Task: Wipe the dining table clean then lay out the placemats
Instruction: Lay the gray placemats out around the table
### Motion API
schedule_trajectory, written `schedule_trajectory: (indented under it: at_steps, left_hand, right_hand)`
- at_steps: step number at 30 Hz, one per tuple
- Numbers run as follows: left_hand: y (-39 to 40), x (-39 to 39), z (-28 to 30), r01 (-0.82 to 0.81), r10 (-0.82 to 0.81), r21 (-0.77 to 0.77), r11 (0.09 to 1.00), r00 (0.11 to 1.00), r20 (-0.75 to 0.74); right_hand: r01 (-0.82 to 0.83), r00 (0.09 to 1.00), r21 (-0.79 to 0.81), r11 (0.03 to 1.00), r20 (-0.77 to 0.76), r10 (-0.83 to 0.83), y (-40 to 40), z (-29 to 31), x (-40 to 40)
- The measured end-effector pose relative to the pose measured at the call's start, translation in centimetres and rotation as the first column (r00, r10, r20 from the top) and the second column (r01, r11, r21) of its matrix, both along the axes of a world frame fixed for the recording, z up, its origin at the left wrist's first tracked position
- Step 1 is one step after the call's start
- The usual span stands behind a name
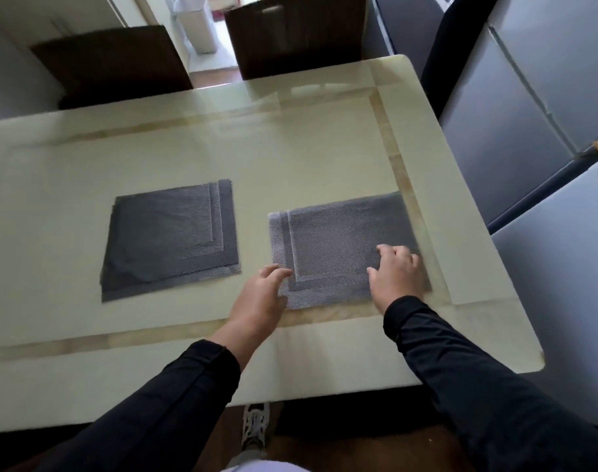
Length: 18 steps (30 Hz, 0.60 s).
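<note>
A cream dining table point(318, 158) fills the view. A grey woven placemat point(338, 240) lies flat near the table's right end. My left hand point(260, 298) touches its near left corner with relaxed fingers. Flat on its near right part rests my right hand point(396, 274), fingers spread. To the left lies a small stack of grey placemats point(168, 236), slightly fanned, untouched by either hand.
Two dark brown chairs point(113, 63) point(297, 35) stand at the table's far side. A grey refrigerator point(529, 114) stands close along the right edge. A white bin point(198, 25) is beyond the chairs. My shoe point(255, 427) shows on the wooden floor below the near edge.
</note>
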<state>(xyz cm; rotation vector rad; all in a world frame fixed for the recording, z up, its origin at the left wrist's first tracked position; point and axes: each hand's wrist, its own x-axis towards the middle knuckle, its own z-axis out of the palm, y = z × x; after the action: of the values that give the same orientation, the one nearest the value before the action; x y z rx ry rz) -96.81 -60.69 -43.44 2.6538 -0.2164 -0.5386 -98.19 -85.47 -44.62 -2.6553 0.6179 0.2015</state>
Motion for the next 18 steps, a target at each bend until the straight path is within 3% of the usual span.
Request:
schedule_trajectory:
  at_steps: [7,12,18]
  left_hand:
    - [8.9,2.0,2.3,-0.324,0.324,-0.024,0.946,0.944,0.059]
    - [18.2,4.2,1.9,-0.585,0.587,-0.047,0.809,0.806,0.072]
    - [27.9,6.9,-0.1,-0.745,0.745,-0.02,0.667,0.665,0.046]
  right_hand:
    - [-0.094,0.995,0.142,0.985,0.046,0.088,7.5,1.8,1.8]
    - [-0.138,0.99,0.183,0.973,0.016,0.137,15.6,1.4,4.8]
    - [-0.109,0.993,0.237,0.965,-0.016,0.116,25.8,-0.5,7.9]
